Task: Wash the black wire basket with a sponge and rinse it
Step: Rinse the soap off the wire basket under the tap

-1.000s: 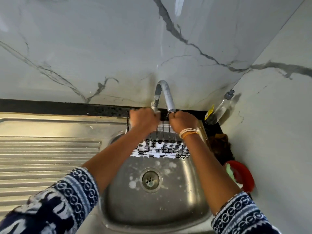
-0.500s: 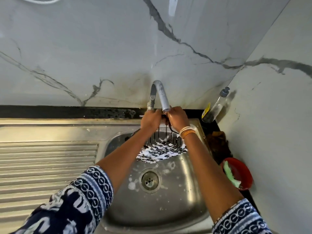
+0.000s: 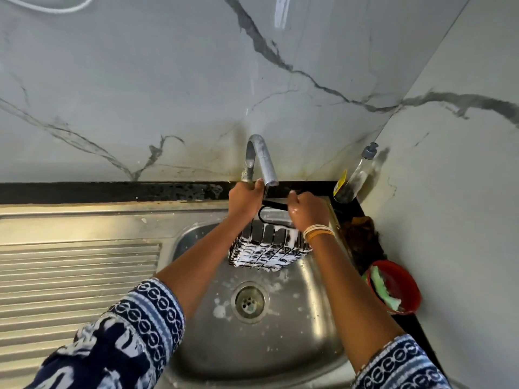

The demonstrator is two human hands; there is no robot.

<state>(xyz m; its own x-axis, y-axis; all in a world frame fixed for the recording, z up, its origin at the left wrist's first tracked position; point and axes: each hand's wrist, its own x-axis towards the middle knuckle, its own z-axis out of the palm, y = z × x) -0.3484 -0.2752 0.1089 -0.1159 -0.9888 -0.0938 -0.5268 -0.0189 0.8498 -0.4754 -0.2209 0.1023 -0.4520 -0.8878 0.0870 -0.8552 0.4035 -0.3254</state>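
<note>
The black wire basket, its mesh coated in white foam, hangs over the steel sink directly below the tap spout. My left hand grips its rear left rim, thumb up against the spout by the tap's base. My right hand, wet and wearing bangles at the wrist, grips the rear right rim. Off to the right, a green sponge lies in a red bowl, away from both hands.
Foam flecks surround the drain. A ribbed steel drainboard runs left of the basin. A soap bottle leans in the back right corner, with a brown rag on the black counter below it. Marble walls stand behind and right.
Both hands lifted the basket from low in the basin up under the spout. Its foamy bottom, tilted toward me before, now sits more level with a side wall facing me.
</note>
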